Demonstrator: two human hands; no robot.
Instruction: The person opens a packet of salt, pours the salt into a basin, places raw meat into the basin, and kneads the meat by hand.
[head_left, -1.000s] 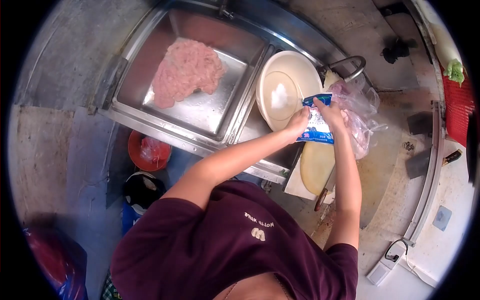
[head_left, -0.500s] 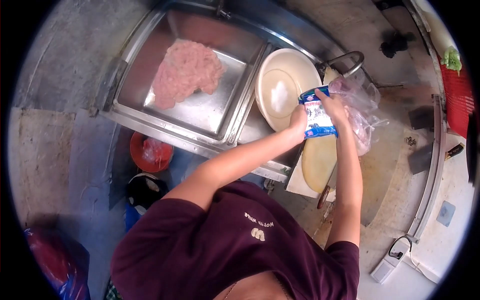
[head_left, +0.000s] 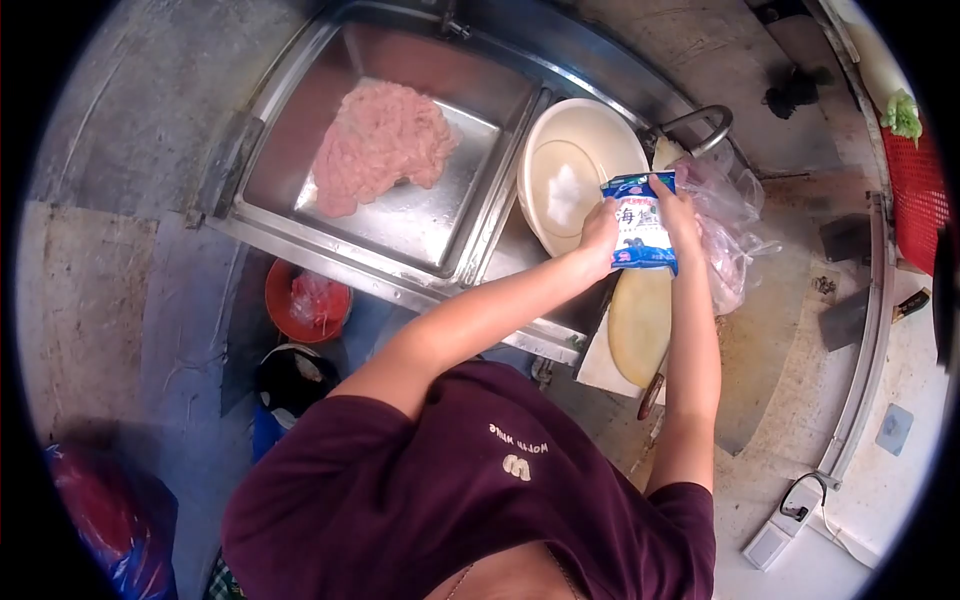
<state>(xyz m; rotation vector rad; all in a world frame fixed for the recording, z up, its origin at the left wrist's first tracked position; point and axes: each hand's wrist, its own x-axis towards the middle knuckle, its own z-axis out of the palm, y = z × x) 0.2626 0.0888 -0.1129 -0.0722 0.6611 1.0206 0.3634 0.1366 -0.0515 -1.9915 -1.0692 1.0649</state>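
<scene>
A blue-and-white salt bag (head_left: 642, 232) with printed characters is held up between my two hands. My left hand (head_left: 601, 236) grips its left edge, and my right hand (head_left: 679, 212) is closed around the right edge, thumb at the top. Just left of the bag stands a white bowl (head_left: 535, 150) holding clear liquid, with a patch of white powder (head_left: 564, 195) in it. The bag's lower left overlaps the bowl's rim in my view. Behind my right hand lie clear plastic bags (head_left: 738, 200) with pinkish contents.
Pink raw meat (head_left: 385, 145) lies heaped in the steel sink (head_left: 420, 235) on the left. A round cutting board (head_left: 637, 330) and a knife handle (head_left: 651, 396) are below the salt bag. A curved faucet (head_left: 715, 125) is behind the bowl, and a red bucket (head_left: 285, 325) stands below the sink.
The salt bag has turned so its printed front faces me more squarely. Both hands keep hold of it. The white patch in the bowl looks larger.
</scene>
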